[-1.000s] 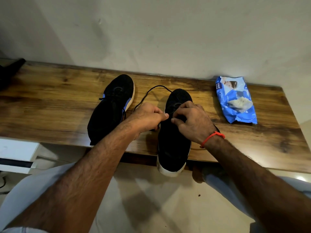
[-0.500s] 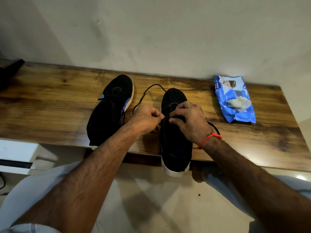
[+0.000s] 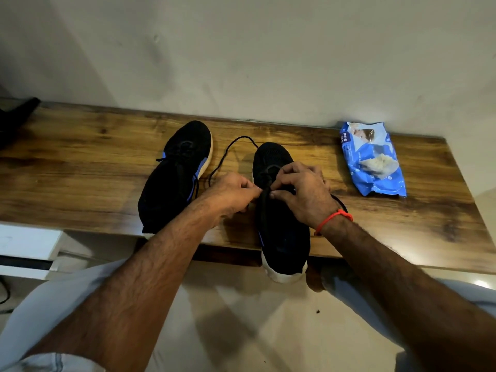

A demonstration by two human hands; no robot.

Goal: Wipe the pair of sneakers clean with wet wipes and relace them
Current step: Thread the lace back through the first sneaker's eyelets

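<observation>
Sneakers, black with white soles, lie on the wooden table [image 3: 80, 183]. The right sneaker [image 3: 281, 232] serves as landmark: its toe points toward the wall and its heel overhangs the table's near edge. The left sneaker [image 3: 174, 181] lies just to its left, angled, apart from it. A black lace [image 3: 228, 154] loops over the table between the two toes. Above the landmark's tongue, the left hand [image 3: 230, 191] pinches the lace in a closed fingertip grip; the right hand [image 3: 303, 191], wearing a red wrist thread [image 3: 334, 218], curls its fingers onto the lacing area, thumb and forefinger pressed together on the lace. A blue wet-wipe pack [image 3: 373, 159] lies well to the landmark's right, near the wall.
</observation>
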